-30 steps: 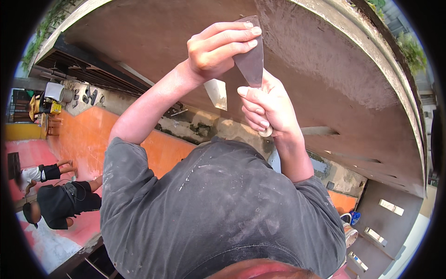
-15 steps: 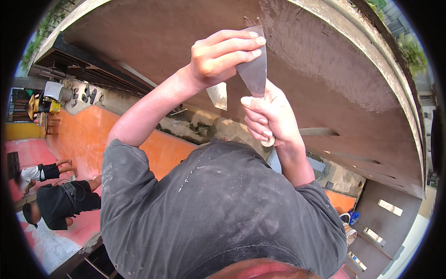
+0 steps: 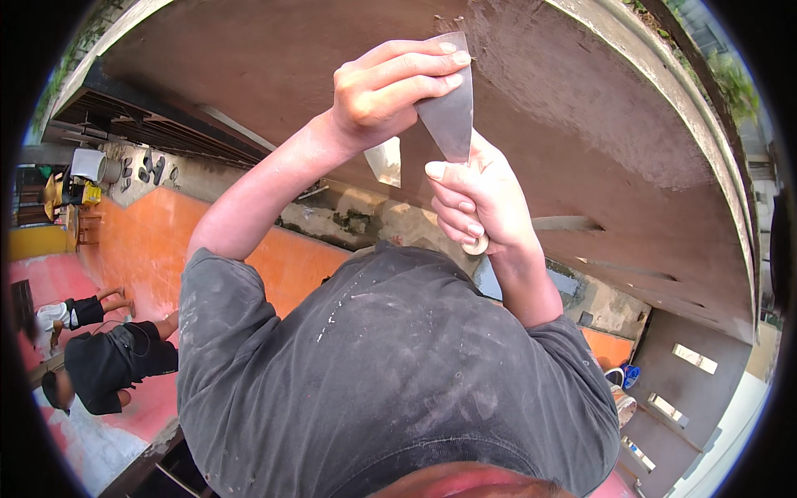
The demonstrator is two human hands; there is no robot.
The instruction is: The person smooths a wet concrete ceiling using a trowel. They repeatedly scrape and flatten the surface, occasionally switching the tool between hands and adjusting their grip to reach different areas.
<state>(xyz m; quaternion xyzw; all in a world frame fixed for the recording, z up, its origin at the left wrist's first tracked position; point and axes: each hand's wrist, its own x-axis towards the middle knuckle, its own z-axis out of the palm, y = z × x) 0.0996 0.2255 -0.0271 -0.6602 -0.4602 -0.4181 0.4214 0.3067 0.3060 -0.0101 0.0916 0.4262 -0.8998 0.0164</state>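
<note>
A metal scraper blade [image 3: 452, 112] is held flat against a brown plastered surface [image 3: 581, 124] overhead. My left hand [image 3: 390, 91] is raised, its fingers pressing across the top of the blade. My right hand [image 3: 481, 199] is closed round the scraper's pale handle [image 3: 476, 245] just below. Both arms rise from my dark grey, dust-speckled shirt [image 3: 390, 373], which fills the lower middle of the view.
An orange wall [image 3: 149, 241] runs at the left. Another person in dark clothes [image 3: 108, 365] crouches on the red floor at the lower left. Blue shoes [image 3: 624, 375] lie at the right. A concrete rim [image 3: 647, 75] edges the brown surface.
Both hands and the scraper have shifted only slightly against the brown surface. The grip is the same.
</note>
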